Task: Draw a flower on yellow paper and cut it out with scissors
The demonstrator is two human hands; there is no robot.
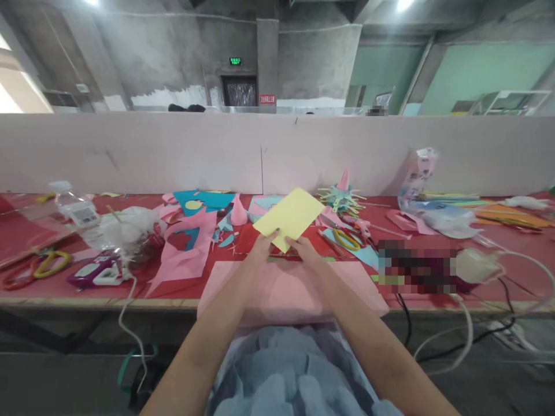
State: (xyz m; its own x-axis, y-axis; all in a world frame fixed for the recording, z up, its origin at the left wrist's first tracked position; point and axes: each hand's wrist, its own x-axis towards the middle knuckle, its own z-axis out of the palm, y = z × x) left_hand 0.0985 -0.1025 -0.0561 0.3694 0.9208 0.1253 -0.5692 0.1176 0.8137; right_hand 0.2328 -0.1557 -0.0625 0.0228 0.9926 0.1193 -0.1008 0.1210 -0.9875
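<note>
A sheet of yellow paper (291, 215) is held up at an angle between both hands, above the red table. At its lower left edge my left hand (263, 244) pinches it, thumb on top. My right hand (299, 245) grips the lower right edge near the bottom corner. Below the hands a large pink sheet (286, 289) lies at the table's front edge. Behind the yellow paper stand a pink paper cone (238, 211) on the left and a spiky green paper piece with a pink cone tip (342, 195) on the right.
Yellow-handled scissors (347, 238) lie at right, more scissors (52, 263) at far left. Cut pink paper (191, 248), a purple device (96, 270) with a white cord, a plastic bottle (76, 205) and a plastic bag (125, 228) are on the left. A white panel (195, 153) rises behind.
</note>
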